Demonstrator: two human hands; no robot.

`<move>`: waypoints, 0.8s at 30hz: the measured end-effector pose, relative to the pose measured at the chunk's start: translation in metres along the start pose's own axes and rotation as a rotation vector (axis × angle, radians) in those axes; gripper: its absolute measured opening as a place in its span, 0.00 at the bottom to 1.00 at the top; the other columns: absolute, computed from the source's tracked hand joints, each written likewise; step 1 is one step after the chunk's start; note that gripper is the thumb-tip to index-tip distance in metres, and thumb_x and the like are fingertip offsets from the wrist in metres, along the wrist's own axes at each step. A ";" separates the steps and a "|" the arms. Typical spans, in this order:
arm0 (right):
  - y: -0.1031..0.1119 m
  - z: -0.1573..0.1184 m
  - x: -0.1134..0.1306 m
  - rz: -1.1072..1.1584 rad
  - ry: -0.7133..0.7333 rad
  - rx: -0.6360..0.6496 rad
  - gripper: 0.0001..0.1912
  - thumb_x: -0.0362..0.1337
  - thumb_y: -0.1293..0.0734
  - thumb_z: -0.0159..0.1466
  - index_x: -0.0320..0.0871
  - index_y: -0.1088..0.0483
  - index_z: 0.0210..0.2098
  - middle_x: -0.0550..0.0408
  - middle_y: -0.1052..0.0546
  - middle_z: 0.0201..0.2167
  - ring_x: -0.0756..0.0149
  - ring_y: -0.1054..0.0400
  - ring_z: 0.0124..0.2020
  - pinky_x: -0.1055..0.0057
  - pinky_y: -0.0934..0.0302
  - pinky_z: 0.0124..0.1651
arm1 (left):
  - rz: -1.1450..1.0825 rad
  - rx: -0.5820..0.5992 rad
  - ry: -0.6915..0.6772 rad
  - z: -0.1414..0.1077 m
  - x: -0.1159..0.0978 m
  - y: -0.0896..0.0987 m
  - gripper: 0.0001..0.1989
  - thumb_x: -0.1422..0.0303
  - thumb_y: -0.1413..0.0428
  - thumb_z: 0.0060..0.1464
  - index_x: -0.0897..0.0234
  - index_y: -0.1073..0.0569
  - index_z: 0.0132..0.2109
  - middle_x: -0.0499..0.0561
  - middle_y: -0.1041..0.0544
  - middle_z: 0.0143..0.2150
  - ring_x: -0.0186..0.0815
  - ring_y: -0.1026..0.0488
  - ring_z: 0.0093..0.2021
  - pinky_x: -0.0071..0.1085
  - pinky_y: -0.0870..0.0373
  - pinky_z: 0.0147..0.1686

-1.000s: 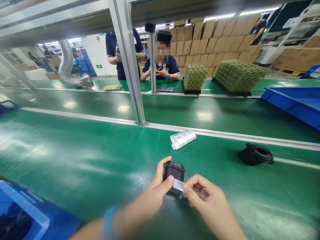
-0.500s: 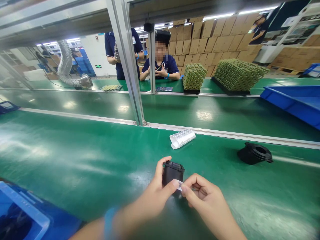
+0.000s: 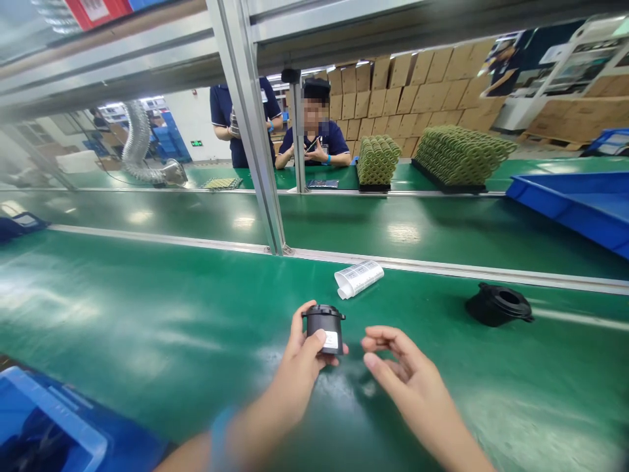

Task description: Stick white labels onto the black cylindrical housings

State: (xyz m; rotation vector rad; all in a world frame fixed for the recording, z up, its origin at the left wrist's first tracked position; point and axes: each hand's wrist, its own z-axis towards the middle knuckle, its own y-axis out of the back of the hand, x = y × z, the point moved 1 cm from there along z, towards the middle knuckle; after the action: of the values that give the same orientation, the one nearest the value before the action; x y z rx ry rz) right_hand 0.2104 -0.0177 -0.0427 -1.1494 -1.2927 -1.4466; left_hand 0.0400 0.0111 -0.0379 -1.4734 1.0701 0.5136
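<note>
A black plastic housing (image 3: 322, 320) is held upright in my left hand (image 3: 301, 357), whose thumb presses on a white label (image 3: 331, 340) on the housing's front. To the right of it, my right hand (image 3: 405, 367) is apart from the housing, with thumb and fingers spread and nothing between them. Behind the hands lies a curled sheet of white labels (image 3: 360, 279) on the green table. A second black housing (image 3: 497, 305) rests on its side farther right.
A blue bin (image 3: 88, 419) with dark parts stands at the lower left. A metal post (image 3: 253, 131) rises beyond the hands. Past the rail are a blue tray (image 3: 570, 200), stacks of green rings (image 3: 462, 156) and two people (image 3: 330, 141) at the far bench.
The label, earlier pinched between both hands, now lies on the housing's front. My right hand has let go and moved right; my left hand has shifted slightly left with the housing.
</note>
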 end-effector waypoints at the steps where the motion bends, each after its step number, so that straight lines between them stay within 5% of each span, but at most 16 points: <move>1: -0.003 0.000 -0.001 -0.043 0.053 0.032 0.22 0.46 0.31 0.62 0.46 0.33 0.53 0.47 0.26 0.49 0.56 0.29 0.45 0.66 0.30 0.41 | -0.047 0.021 0.018 -0.001 0.001 -0.002 0.29 0.63 0.46 0.58 0.56 0.48 0.63 0.55 0.28 0.48 0.38 0.24 0.37 0.32 0.35 0.36; 4: -0.009 -0.001 -0.004 -0.157 0.154 0.152 0.34 0.42 0.30 0.62 0.54 0.43 0.64 0.52 0.37 0.64 0.56 0.33 0.54 0.59 0.36 0.56 | -0.143 0.115 0.083 -0.004 0.005 -0.005 0.26 0.64 0.46 0.59 0.58 0.46 0.61 0.56 0.27 0.48 0.38 0.24 0.37 0.33 0.34 0.37; 13: -0.003 -0.001 -0.016 -0.204 0.380 0.146 0.34 0.43 0.27 0.63 0.56 0.43 0.64 0.52 0.37 0.64 0.52 0.40 0.61 0.55 0.45 0.65 | -0.176 0.366 0.062 -0.011 0.002 -0.004 0.30 0.64 0.44 0.59 0.58 0.50 0.62 0.57 0.27 0.49 0.42 0.23 0.41 0.35 0.34 0.41; 18: -0.002 -0.001 -0.019 -0.086 0.329 0.198 0.33 0.42 0.29 0.64 0.56 0.44 0.65 0.51 0.39 0.65 0.52 0.40 0.62 0.56 0.42 0.64 | -0.102 0.441 -0.011 -0.011 0.000 -0.001 0.30 0.57 0.45 0.61 0.57 0.51 0.64 0.59 0.29 0.53 0.45 0.23 0.45 0.35 0.33 0.41; 24: -0.006 0.004 -0.022 0.080 0.221 0.266 0.32 0.40 0.30 0.66 0.56 0.46 0.65 0.52 0.43 0.67 0.55 0.47 0.66 0.59 0.44 0.66 | -0.094 0.389 -0.031 -0.010 0.002 0.000 0.30 0.52 0.50 0.63 0.57 0.50 0.65 0.61 0.33 0.59 0.44 0.25 0.48 0.38 0.34 0.47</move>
State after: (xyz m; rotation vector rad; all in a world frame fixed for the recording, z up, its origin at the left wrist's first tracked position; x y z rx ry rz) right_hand 0.2094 -0.0125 -0.0649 -0.8319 -1.2262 -1.2601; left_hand 0.0380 0.0010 -0.0373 -1.1615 1.0052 0.2423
